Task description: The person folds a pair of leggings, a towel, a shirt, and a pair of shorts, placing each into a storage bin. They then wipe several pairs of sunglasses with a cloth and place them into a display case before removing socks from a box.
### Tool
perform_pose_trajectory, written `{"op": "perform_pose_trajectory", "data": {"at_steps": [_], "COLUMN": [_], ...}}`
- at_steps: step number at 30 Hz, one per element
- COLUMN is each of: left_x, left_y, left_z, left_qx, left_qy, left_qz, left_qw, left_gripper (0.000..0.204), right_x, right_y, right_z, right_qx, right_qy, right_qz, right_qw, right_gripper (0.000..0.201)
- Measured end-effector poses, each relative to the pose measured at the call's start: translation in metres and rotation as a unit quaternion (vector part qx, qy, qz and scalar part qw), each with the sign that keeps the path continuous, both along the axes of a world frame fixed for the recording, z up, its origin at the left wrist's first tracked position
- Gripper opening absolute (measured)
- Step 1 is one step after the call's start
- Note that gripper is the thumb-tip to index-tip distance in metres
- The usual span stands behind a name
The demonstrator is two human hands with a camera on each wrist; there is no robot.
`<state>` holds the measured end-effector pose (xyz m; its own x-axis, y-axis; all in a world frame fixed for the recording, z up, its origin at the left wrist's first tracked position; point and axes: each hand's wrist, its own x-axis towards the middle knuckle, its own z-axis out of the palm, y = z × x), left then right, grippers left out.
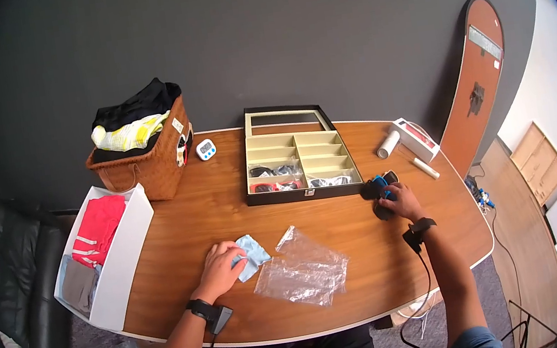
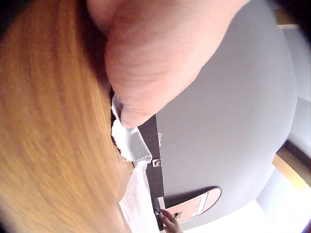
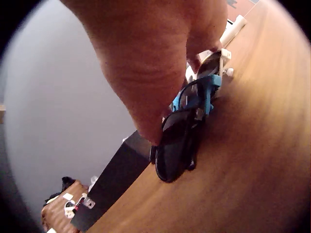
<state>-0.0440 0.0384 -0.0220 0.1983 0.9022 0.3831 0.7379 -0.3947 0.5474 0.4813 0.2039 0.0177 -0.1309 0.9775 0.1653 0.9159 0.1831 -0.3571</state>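
On the table, a light blue cloth point(image 1: 254, 254) lies under the fingertips of my left hand point(image 1: 221, 270), which pinches its left edge. The left wrist view has the thumb on the pale cloth point(image 2: 130, 143), its other fingers hidden. At the right, my right hand point(image 1: 403, 202) holds sunglasses near the case's front corner. Seen from the right wrist, the thumb touches black sunglasses point(image 3: 174, 145); a blue-framed pair point(image 3: 210, 92) and a white-framed pair point(image 3: 224, 57) stand beside them, with fingers on the far side. Clear plastic bags point(image 1: 303, 270) lie flat between the hands.
An open black display case point(image 1: 268, 200) holds bagged glasses in its front compartments. Behind left are a wicker basket point(image 1: 150, 174) of clothes and a timer point(image 1: 206, 149); a white box point(image 1: 121, 267) stands at left. A white roll point(image 1: 388, 145) and red-white box point(image 1: 417, 140) lie back right.
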Motion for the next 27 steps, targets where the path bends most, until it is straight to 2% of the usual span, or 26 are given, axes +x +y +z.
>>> {"op": "perform_pose_trajectory", "data": {"at_steps": [3,6,10,14,17,19,20,23,26,27], "left_x": [0.0,0.0,-0.002,-0.002,-0.003,-0.002,-0.002,0.002,0.004,0.007], "left_y": [0.0,0.002,0.003,0.004,0.005,0.004,0.004,0.002,-0.001,-0.003], "left_z": [-0.002,-0.003,-0.004,-0.006,-0.006,-0.003,-0.001,0.007,0.019,0.025], "left_qx": [0.0,0.003,0.005,-0.007,-0.024,-0.04,-0.053,-0.056,-0.069,-0.071], "left_qy": [0.005,0.003,-0.018,-0.064,-0.097,-0.126,-0.153,-0.208,-0.253,-0.253], "left_qz": [0.0,-0.002,-0.007,0.003,0.01,0.02,0.029,0.042,0.041,0.043], "left_qw": [1.0,1.0,1.0,0.998,0.995,0.991,0.986,0.976,0.964,0.964], "left_gripper": [0.015,0.015,0.013,0.011,0.012,0.012,0.012,0.012,0.012,0.012], "right_x": [-0.008,-0.019,-0.025,-0.028,-0.044,-0.057,-0.056,-0.051,-0.052,-0.059], "right_y": [-0.03,-0.055,-0.064,-0.068,-0.09,-0.105,-0.105,-0.1,-0.098,-0.1], "right_z": [0.006,0.016,0.011,0.004,0.012,0.029,0.027,0.022,0.024,0.03], "right_qx": [-0.005,0.065,0.054,0.045,0.058,0.006,0.005,0.028,0.055,-0.038], "right_qy": [-0.038,-0.049,-0.021,-0.006,0.014,-0.062,-0.061,-0.042,-0.019,0.134], "right_qz": [0.056,0.085,0.073,0.108,0.064,0.044,0.043,0.045,0.089,0.069], "right_qw": [0.998,0.993,0.996,0.993,0.996,0.997,0.997,0.998,0.994,0.988], "right_gripper": [0.042,0.029,0.02,0.026,0.03,0.035,0.035,0.033,0.024,0.019]}}
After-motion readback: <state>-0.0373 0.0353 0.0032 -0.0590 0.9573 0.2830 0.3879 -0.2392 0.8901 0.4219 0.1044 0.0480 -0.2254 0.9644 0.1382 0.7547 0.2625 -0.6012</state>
